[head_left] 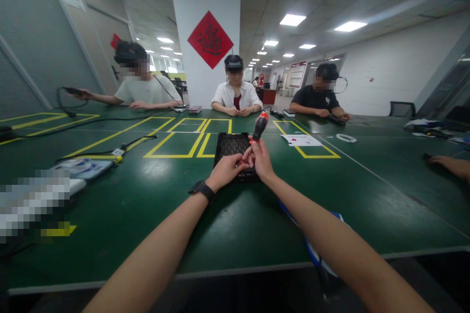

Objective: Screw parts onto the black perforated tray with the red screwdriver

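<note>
My right hand [261, 159] is wrapped round a screwdriver [260, 128] with a red and black handle. The handle points up and away from me, and the tip is hidden among my fingers. Close against it, my left hand [228, 170] has its fingertips pinched together; what they hold, if anything, is too small to make out. Both hands are over the near part of a black rectangular tray-like case [221, 146] with a patterned inside, which lies on the green table [176, 220]. A dark watch band [202, 190] circles my left wrist.
Three people sit across the table. A white sheet [301, 140] and a white ring [346, 138] lie right of the case. Cables [135, 143] and a flat package [86, 167] lie left. A blue-and-white item [312, 252] is partly under my right forearm. Another hand [450, 165] rests far right.
</note>
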Demonstrator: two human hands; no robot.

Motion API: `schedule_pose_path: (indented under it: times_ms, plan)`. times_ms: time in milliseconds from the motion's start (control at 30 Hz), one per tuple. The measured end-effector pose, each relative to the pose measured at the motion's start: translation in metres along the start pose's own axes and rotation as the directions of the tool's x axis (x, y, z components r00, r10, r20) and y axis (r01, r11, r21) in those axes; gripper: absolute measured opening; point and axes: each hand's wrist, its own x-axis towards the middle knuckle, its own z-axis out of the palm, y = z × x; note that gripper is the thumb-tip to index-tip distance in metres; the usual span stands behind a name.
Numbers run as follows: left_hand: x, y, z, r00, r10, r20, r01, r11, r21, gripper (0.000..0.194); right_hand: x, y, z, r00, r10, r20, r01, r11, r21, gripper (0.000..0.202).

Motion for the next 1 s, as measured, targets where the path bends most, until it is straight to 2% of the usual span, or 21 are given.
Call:
schedule_pose_path:
  times_ms: [167,367,567,733,900,1000]
  plan:
    - [-0.0003,-0.0013,0.0015,0.998,-0.048,-0.029,0.049,0.998,0.044,0.028,0.0000,0.0009,-0.0003,1.000,0.001,-0.004,-0.001,1.000,-0.004,0.037]
    - [0.0012,-0.0025,0.0001,0.998,0.000,0.055,0.004,0.998,-0.056,0.022,0.0020,0.0011,-0.0030,1.000,0.024,0.003,-0.024,1.000,0.013,0.039]
    - [0.0004,-0.0022,0.0002,0.999,-0.023,-0.030,0.022,1.000,-0.014,0.029,0.0013,0.0013,-0.0025,0.999,0.017,-0.033,-0.017,1.000,-0.003,0.039]
    - [0.0021,-0.0083,0.0034,1.000,0.027,0.000,-0.027,0.999,0.042,0.024,0.0018,0.0027,-0.0032,1.000,0.016,-0.012,-0.016,1.000,-0.005,0.040]
    - [0.0040,-0.0059,0.0018,0.995,0.068,0.066,-0.071,0.997,0.040,0.019,0.0034,0.0030,-0.0043,0.998,0.043,0.035,-0.044,0.999,0.020,0.039]
    - [0.0034,-0.0036,0.0004,0.997,0.060,0.049,-0.062,0.998,0.033,0.019,0.0028,0.0022,-0.0040,0.999,0.033,0.014,-0.034,0.999,0.015,0.037]
